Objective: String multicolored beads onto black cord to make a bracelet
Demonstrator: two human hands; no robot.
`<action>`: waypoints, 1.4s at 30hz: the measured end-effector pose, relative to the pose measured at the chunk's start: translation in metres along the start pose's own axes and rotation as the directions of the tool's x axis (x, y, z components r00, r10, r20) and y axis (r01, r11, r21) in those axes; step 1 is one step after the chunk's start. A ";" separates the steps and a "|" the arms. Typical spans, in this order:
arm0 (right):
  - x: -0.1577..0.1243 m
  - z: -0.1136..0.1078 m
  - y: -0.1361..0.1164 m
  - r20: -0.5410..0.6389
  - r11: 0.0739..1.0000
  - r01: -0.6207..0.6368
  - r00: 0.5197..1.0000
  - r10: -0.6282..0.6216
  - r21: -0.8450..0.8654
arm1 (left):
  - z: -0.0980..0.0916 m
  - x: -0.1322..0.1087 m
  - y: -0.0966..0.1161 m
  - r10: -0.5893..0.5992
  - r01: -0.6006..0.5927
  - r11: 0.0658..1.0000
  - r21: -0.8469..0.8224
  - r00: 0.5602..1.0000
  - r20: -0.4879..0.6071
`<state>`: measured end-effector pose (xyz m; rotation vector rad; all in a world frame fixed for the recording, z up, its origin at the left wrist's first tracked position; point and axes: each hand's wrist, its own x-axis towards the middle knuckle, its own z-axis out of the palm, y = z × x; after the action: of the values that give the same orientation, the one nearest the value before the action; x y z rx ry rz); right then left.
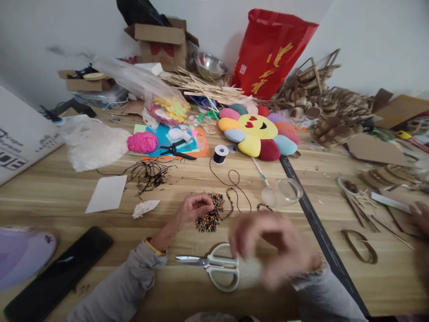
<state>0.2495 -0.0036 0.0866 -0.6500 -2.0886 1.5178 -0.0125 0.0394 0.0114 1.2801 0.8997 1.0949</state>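
My left hand (193, 208) is at the edge of a pile of small multicoloured beads (209, 221), thumb and fingers pinched together. Whatever sits in that pinch is too small to make out. My right hand (275, 246), smeared by motion, hovers with curved fingers over the table, right of the scissors (214, 264). From the pile runs a black cord partly strung with beads (230, 201), looping back toward a spool of black cord (220, 154). A small ring of beads (264, 207) lies beside a clear jar (290, 192) tipped on its side.
A black phone (60, 277), white paper (106, 193) and tangled black cord pieces (150, 174) lie to the left. Behind are pink yarn (142, 142), pliers (177, 152) and a flower cushion (258, 129). Another person's hand (420, 217) is at the right edge near wooden strips (357, 210).
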 end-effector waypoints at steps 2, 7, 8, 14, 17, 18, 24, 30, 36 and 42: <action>0.056 -0.005 0.008 -0.139 0.996 -0.091 0.986 0.089 -0.011 | 0.002 -0.001 0.003 0.035 -0.034 0.998 0.049 0.999 -0.019; 0.097 0.009 0.046 -0.171 0.956 -0.129 0.969 0.178 0.264 | 0.006 -0.002 0.010 0.154 -0.136 0.966 0.222 0.986 -0.064; 0.094 0.012 0.051 -0.170 0.936 -0.132 0.966 0.196 0.328 | 0.007 -0.001 0.011 0.168 -0.147 0.957 0.248 0.984 -0.066; 0.082 0.003 0.047 -0.268 0.996 -0.089 0.960 0.083 -0.010 | 0.012 0.005 0.013 0.197 -0.173 0.916 0.362 0.980 -0.031; 0.079 -0.011 0.036 -0.218 0.960 0.001 0.974 -0.065 -0.279 | 0.016 0.006 0.011 0.195 -0.179 0.890 0.419 0.981 0.004; 0.077 -0.016 0.034 -0.193 0.950 0.020 0.978 -0.084 -0.312 | 0.018 0.006 0.009 0.200 -0.187 0.876 0.445 0.980 0.019; 0.068 -0.035 0.049 -0.253 0.996 -0.079 0.965 0.064 -0.050 | 0.022 -0.001 -0.002 0.281 -0.344 0.665 0.662 0.938 0.205; 0.070 -0.013 0.084 -0.214 0.926 -0.186 0.940 0.265 0.327 | 0.026 -0.013 -0.009 0.228 -0.418 0.398 0.816 0.907 0.354; 0.067 0.007 0.092 -0.374 0.991 -0.069 0.921 0.106 0.110 | 0.030 -0.015 -0.011 0.205 -0.420 0.295 0.858 0.905 0.373; 0.066 0.012 0.090 -0.450 0.976 0.033 0.883 -0.130 -0.217 | 0.033 -0.014 -0.009 0.188 -0.419 0.260 0.870 0.906 0.380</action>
<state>0.1995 0.0536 0.0034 -0.8882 -1.8777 0.9831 0.0160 0.0170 0.0051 2.6351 1.2199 0.6055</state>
